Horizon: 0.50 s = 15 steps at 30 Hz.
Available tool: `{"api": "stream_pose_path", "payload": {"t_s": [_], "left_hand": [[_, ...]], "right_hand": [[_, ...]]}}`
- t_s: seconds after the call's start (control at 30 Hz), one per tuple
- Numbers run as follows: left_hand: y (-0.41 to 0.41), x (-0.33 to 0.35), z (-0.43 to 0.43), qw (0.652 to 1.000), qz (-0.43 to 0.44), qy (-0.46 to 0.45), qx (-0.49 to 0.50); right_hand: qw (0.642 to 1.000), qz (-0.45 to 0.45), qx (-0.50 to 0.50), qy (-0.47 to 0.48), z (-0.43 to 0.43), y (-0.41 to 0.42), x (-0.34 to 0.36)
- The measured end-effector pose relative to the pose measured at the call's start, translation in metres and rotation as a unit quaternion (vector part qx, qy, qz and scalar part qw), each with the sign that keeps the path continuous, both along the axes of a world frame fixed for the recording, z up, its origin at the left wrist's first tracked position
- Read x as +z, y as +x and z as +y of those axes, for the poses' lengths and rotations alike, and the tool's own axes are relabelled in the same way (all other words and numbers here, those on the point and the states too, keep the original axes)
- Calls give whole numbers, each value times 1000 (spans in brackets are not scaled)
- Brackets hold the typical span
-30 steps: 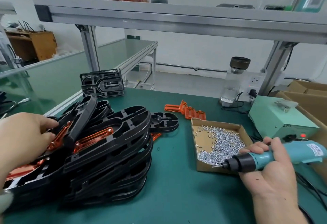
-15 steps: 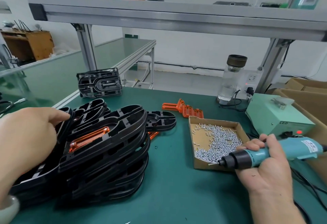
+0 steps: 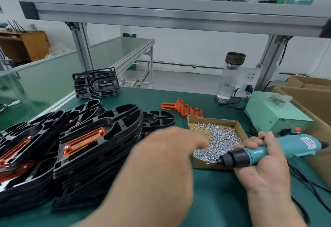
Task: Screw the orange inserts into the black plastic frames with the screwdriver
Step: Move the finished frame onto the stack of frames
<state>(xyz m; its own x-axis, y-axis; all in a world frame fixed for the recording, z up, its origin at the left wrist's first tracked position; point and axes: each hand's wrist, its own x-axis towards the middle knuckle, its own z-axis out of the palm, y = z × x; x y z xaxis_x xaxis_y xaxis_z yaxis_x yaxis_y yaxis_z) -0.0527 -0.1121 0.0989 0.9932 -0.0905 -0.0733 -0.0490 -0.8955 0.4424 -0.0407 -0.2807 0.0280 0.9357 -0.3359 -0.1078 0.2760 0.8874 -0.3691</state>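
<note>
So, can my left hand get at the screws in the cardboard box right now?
Probably yes. The left hand hovers beside the open-topped cardboard box, fingers close to the screws, nothing between. The right hand holds the screwdriver at the near right corner, leaving the left side free.

The only word that can be read is "LED", printed in dark letters on the front face of the pale green power box (image 3: pixel 268 112). A white label (image 3: pixel 310 143) on the turquoise screwdriver (image 3: pixel 259 152) carries red and blue print too small to read.
</note>
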Motion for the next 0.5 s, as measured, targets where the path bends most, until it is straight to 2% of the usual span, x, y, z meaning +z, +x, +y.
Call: {"api": "stream_pose_path", "payload": {"t_s": [0.07,0.17,0.2,0.27,0.37,0.5], "left_hand": [[-15,-30,-12,998,-8,-12,-56],[-7,-52,-11,984,-164,-30,-63],[1,-53,-10,980,-189,-39,-49],[18,-59,-11,981,-190,-32,17],[45,-67,-12,986,-132,0,104],[68,-84,-7,975,-95,41,197]], "right_hand": [[1000,5,-6,2,-1,1,0],[1000,14,-13,3,-2,2,2],[1000,15,-16,3,-2,2,1],[999,21,-25,0,0,2,-1],[999,27,-27,8,1,3,-3],[999,35,-27,5,0,4,-2]]}}
